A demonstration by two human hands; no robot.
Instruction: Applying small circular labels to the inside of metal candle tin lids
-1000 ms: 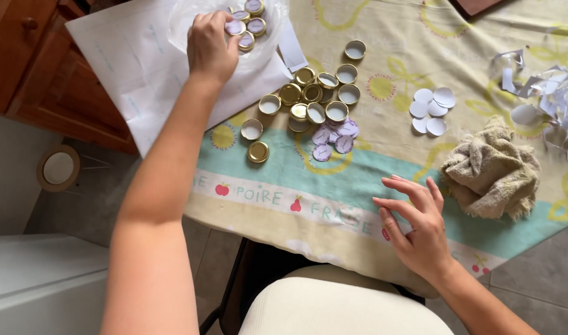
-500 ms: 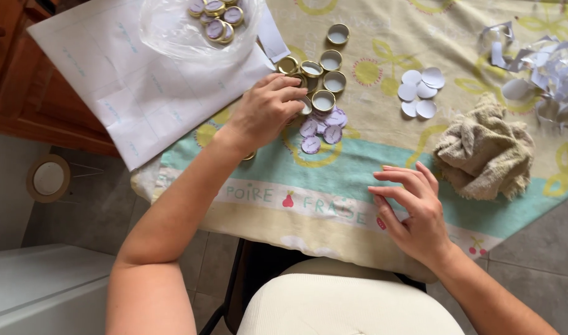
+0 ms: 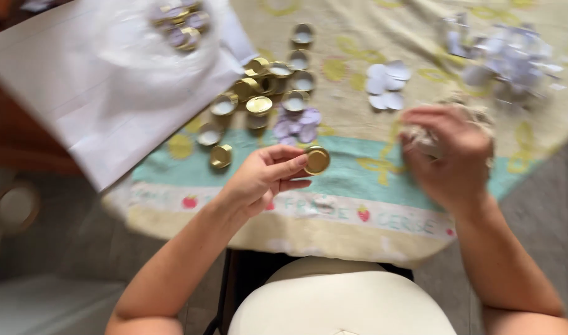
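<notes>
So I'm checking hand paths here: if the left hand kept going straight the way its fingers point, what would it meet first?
The left hand, holding a gold lid, points right across the tablecloth. It would probably first meet the right hand on the beige towel, though blur hides depth.

Twelve loose gold lids [image 3: 259,93] on the cloth, one more held, five white discs [image 3: 384,85] (blurred).

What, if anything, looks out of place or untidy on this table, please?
The white paper sheet hangs over the table's left edge, and cut paper scraps lie heaped at far right. Otherwise nothing stands out; the left hand holds a gold lid.
</notes>
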